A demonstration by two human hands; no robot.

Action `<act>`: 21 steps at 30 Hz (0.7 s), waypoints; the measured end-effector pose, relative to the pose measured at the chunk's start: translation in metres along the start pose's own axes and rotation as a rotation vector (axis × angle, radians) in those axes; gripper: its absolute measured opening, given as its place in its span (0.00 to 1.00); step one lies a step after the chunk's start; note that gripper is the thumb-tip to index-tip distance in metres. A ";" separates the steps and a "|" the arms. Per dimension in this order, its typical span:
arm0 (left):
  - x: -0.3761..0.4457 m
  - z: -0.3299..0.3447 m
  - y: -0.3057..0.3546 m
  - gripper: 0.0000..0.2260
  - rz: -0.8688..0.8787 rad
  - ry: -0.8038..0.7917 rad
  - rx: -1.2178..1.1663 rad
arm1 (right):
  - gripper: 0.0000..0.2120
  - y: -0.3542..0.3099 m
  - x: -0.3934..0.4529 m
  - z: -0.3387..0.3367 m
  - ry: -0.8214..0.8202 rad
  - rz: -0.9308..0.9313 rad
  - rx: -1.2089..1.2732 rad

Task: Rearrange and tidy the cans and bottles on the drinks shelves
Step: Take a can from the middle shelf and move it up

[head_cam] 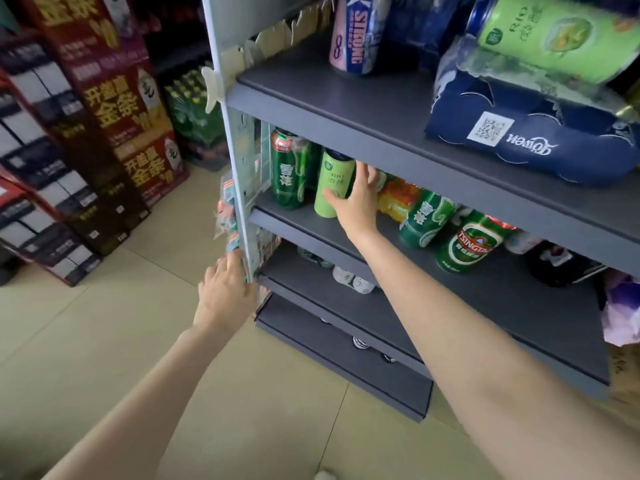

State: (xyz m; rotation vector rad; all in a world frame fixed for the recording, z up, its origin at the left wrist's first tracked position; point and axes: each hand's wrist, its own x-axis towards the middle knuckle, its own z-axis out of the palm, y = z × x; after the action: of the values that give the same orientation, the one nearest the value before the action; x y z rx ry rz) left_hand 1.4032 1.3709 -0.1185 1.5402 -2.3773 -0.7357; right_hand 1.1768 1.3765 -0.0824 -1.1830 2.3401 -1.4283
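Grey shelf unit (398, 109) | I see the pale green can (333, 183) upright on second shelf beside dark green can (289, 168) | right hand (356, 199) wraps can, thumb in front | left hand (225, 292) fingers curled on the unit's left upright (239, 188)

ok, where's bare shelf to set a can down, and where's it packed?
Top shelf: bare between the pink-blue can and the navy multipack. Middle shelf: bare front strip before the Tsingtao can. Packed: its left end, where the right hand grips the light green can beside the dark green can.
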 end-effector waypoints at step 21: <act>0.072 -0.166 0.042 0.17 0.672 0.148 -0.039 | 0.24 -0.120 -0.115 -0.072 0.019 -0.114 -0.033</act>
State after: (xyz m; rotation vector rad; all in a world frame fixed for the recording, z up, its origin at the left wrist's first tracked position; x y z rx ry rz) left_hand 1.4112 1.2716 0.0385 0.6594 -2.5021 -0.4823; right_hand 1.2839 1.4772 0.0231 -1.3380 2.3519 -1.4472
